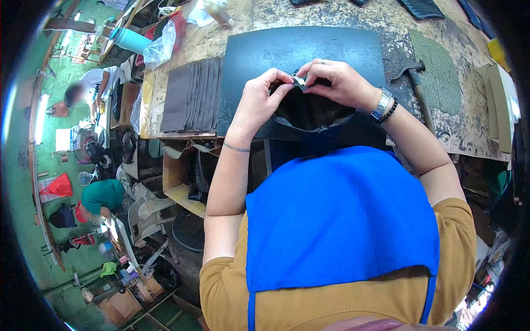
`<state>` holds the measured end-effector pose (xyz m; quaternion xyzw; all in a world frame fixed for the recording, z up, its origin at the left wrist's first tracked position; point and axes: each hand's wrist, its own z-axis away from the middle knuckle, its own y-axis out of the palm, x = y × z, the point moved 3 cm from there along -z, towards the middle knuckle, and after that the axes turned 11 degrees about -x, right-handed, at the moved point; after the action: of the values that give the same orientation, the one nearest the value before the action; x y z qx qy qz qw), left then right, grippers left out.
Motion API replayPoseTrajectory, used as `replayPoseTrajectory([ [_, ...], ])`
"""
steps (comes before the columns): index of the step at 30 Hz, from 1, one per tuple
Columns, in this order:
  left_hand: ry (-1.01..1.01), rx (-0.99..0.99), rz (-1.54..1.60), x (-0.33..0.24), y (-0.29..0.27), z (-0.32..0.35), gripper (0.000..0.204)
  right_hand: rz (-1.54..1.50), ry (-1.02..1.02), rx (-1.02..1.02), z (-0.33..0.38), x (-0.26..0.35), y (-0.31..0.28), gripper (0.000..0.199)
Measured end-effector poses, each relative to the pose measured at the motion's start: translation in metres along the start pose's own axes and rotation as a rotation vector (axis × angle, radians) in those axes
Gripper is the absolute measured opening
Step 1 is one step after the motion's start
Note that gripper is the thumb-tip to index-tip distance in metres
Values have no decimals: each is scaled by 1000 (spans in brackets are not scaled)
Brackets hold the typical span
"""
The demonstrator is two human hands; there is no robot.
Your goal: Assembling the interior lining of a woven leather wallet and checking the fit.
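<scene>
A black bag-like piece (316,124) with its mouth gaping toward me lies at the near edge of a dark board (303,49). My left hand (264,95) pinches its far rim between thumb and fingers. From the other side my right hand (338,83), with a ring and a metal watch on its wrist, grips the same rim. Between the fingertips shows a small pale, shiny piece (300,80), too small to name. The inside of the bag is dark. Both thumbs and forefingers nearly meet around that piece.
Left of the board lies an overlapping row of dark grey flat pieces (190,96). A hammer (417,88) rests at the right, beside a green textured sheet (436,71). A turquoise bottle (130,40) and red basket (178,30) stand far left. Two people work beyond.
</scene>
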<state>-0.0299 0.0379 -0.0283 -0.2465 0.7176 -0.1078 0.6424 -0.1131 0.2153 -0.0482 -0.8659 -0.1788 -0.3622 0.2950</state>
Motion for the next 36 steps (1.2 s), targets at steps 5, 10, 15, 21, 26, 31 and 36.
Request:
replayPoseTrajectory([
  [5,19,108,-51,-1,-1,-4,8,145,-25,39,6,5,-1,13],
  [10,18,129,-56,1,1,-4,8,182,-63,47,9,4,0,13],
  [15,52,110,-13,6,3,-4,9,223,-141,56,10,3,3,12],
  [21,48,179,-15,13,2,-3,9,264,-199,111,11,3,7,11],
  [26,-33,216,-62,10,1,-3,9,276,-233,120,12,-1,7,12],
  [31,-52,183,-61,13,-1,-5,9,316,-232,143,3,3,10,12],
  [36,-139,104,93,16,1,-7,17,330,-207,143,4,-1,13,13],
])
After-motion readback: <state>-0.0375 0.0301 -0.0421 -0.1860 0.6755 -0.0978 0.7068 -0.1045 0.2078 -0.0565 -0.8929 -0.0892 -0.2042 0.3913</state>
